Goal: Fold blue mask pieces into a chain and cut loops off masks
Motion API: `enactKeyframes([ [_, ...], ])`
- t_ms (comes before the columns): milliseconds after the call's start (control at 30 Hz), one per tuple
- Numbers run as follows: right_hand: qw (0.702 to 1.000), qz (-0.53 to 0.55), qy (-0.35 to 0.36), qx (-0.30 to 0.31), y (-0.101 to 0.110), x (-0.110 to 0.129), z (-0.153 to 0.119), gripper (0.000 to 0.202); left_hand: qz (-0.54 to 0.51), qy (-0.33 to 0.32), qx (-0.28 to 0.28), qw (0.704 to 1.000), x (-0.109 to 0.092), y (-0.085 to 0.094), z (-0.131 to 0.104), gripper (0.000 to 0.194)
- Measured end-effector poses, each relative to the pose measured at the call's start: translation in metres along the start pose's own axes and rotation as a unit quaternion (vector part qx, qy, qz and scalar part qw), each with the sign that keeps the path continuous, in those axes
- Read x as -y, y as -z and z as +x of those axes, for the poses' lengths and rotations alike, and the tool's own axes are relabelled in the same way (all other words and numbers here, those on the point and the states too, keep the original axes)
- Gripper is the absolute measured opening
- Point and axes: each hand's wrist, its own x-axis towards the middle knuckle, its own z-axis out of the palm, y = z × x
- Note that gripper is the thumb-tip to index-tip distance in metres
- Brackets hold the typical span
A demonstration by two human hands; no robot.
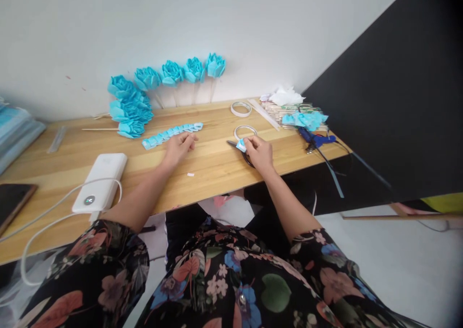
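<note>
My right hand (259, 153) pinches a small light-blue piece (241, 145) with a white patch on it. Under that hand lies a pair of dark scissors (232, 143), partly covered, beside a roll of white tape (245, 127). My left hand (180, 148) rests over the table with its fingers curled together; whether anything is between them I cannot make out. Just behind it runs a row of overlapping light-blue folded pieces (159, 139). A tiny white scrap (190, 174) lies between my two hands.
Several blue paper flowers on sticks (171, 72) lean on the wall, others (132, 108) lie piled at left. Another tape roll (240, 108), a white strip (264, 113), a stack of papers (282, 106), a blue glue gun (318, 139), a white power bank (99, 183) and a phone (14, 200) surround the hands.
</note>
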Motion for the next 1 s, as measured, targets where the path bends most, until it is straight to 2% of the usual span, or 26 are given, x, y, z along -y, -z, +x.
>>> enactKeyframes([
  [333,1.000,0.023,0.002,0.010,0.000,0.000,-0.001,0.030,0.007,0.002,-0.003,1.000,-0.004,-0.001,-0.003,0.031],
  [567,0.999,0.049,0.002,0.018,0.001,0.000,-0.001,0.031,0.037,-0.015,-0.003,0.999,0.001,-0.003,-0.001,0.034],
  [767,0.994,0.096,-0.024,0.036,0.004,-0.003,0.002,0.033,0.068,-0.026,-0.007,0.997,0.003,-0.005,-0.002,0.041],
  [900,0.987,0.144,-0.032,0.061,0.007,0.003,0.009,0.037,0.060,-0.023,-0.010,0.998,0.004,-0.005,-0.002,0.047],
  [1000,0.977,0.178,-0.037,0.111,0.008,0.017,0.017,0.035,0.020,-0.001,-0.015,1.000,0.000,-0.006,-0.001,0.048],
])
